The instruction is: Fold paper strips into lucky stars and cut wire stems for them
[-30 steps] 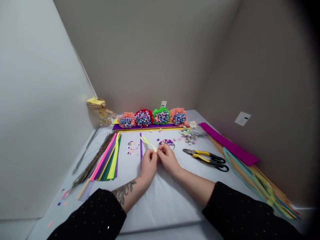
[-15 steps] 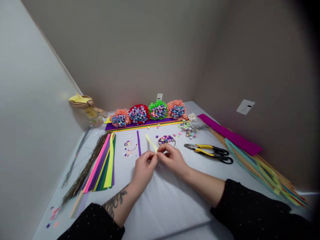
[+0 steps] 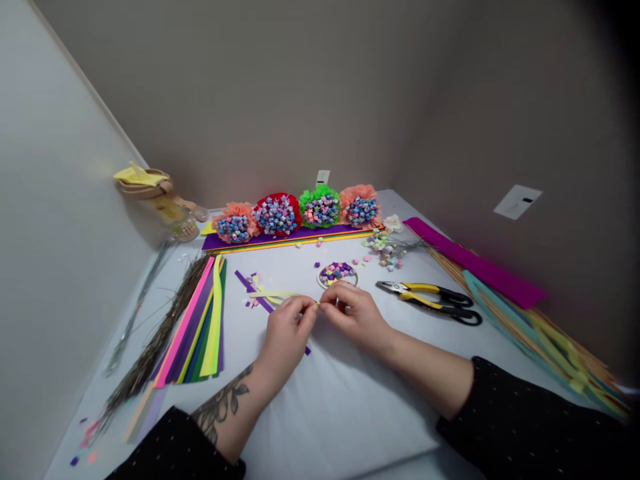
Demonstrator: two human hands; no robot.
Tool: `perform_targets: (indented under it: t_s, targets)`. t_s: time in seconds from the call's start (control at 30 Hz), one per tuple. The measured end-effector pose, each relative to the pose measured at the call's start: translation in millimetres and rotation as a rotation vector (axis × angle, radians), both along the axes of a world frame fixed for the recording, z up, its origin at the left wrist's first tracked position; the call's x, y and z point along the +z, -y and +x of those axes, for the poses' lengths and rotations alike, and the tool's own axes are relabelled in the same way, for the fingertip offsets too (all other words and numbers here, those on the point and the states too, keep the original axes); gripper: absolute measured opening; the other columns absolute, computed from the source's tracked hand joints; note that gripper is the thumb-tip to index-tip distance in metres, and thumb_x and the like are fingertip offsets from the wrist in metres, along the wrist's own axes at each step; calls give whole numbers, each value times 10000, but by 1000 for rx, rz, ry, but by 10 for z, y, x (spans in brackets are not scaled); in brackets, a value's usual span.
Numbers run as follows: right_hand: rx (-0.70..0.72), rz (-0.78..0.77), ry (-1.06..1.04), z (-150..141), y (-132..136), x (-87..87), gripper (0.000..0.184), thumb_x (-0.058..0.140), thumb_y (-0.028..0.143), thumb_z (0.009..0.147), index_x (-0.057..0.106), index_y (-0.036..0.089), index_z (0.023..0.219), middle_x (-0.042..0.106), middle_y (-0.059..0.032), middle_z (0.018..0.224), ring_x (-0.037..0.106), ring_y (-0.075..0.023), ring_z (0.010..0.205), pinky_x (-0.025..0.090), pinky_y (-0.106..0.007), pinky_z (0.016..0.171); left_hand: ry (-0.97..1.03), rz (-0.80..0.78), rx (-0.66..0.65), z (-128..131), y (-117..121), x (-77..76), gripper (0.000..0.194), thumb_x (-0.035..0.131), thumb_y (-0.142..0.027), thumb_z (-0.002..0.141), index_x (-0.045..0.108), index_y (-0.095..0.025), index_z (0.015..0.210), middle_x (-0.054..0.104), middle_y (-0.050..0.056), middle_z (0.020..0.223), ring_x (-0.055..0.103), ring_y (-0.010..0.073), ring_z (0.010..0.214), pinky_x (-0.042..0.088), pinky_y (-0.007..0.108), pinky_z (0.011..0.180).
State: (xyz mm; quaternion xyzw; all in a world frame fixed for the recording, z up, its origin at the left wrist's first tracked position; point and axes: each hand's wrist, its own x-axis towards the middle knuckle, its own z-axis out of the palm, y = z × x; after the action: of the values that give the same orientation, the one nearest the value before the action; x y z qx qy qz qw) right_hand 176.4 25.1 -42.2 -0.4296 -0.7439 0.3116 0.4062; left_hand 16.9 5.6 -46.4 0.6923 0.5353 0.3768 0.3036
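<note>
Over the middle of the table, my left hand (image 3: 290, 328) and my right hand (image 3: 356, 316) pinch a thin pale yellow paper strip (image 3: 273, 294) between thumbs and forefingers. Its short end shows between the fingertips, while the longer part runs off to the left behind my left hand. Under it lies a purple paper strip (image 3: 243, 281), set at a slant and partly covered by that hand. Just beyond my right hand is a round dish (image 3: 338, 272) of small purple, pink and blue folded paper stars, its near rim partly hidden.
Pliers (image 3: 430, 301) with yellow and black handles lie at right, near sticks and a magenta sheet (image 3: 475, 263). Coloured paper strips (image 3: 190, 327) and dark wire stems (image 3: 155, 347) lie at left. Several crepe-paper flowers (image 3: 277, 215) line the back, beside a jar (image 3: 184, 229).
The yellow strip has swung from pointing away to lying leftward. The purple strip has turned from nearly straight to slanted. My view has shifted slightly; both hands still pinch the yellow strip.
</note>
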Motion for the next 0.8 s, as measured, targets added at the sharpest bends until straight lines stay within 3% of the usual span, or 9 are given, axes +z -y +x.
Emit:
perform_targets:
  t_s: [0.13, 0.27, 0.43, 0.63, 0.8]
  targets:
    - [38, -52, 0, -9, -10, 14, 98, 499, 147, 762, 534, 199, 686, 533, -2, 671, 480, -131, 635, 376, -234, 553, -41, 64, -29, 8, 16, 12, 154, 458, -241, 869, 598, -195, 822, 644, 31, 821, 582, 162, 788, 454, 282, 739]
    - [34, -215, -87, -11, -31, 21, 96, 478, 202, 784, 494, 192, 691, 497, 15, 659, 458, -116, 623, 367, -212, 533, -53, 155, 40, -1, 37, 38, 140, 461, -242, 877, 591, -197, 852, 630, 32, 826, 579, 155, 782, 456, 267, 703]
    - [53, -200, -94, -9, -35, 40, 91, 474, 199, 782, 481, 191, 692, 480, 22, 655, 444, -112, 618, 354, -212, 536, -145, 395, 77, -37, -1, 50, 138, 510, -216, 849, 595, -205, 957, 628, 63, 976, 531, 205, 1002, 387, 373, 926]
    - [20, -160, -63, -10, -28, 48, 104, 474, 189, 778, 476, 191, 674, 482, 21, 643, 437, -113, 615, 349, -216, 543, -159, 259, 18, -24, -16, 66, 117, 480, -232, 855, 562, -203, 776, 627, 39, 814, 555, 198, 882, 418, 339, 828]
    - [-4, -172, -73, -15, -32, 31, 97, 474, 193, 779, 475, 192, 681, 481, 23, 646, 436, -112, 612, 348, -214, 536, -161, 165, 24, -4, 9, 64, 121, 466, -251, 857, 569, -197, 828, 637, 39, 816, 578, 190, 828, 427, 316, 775]
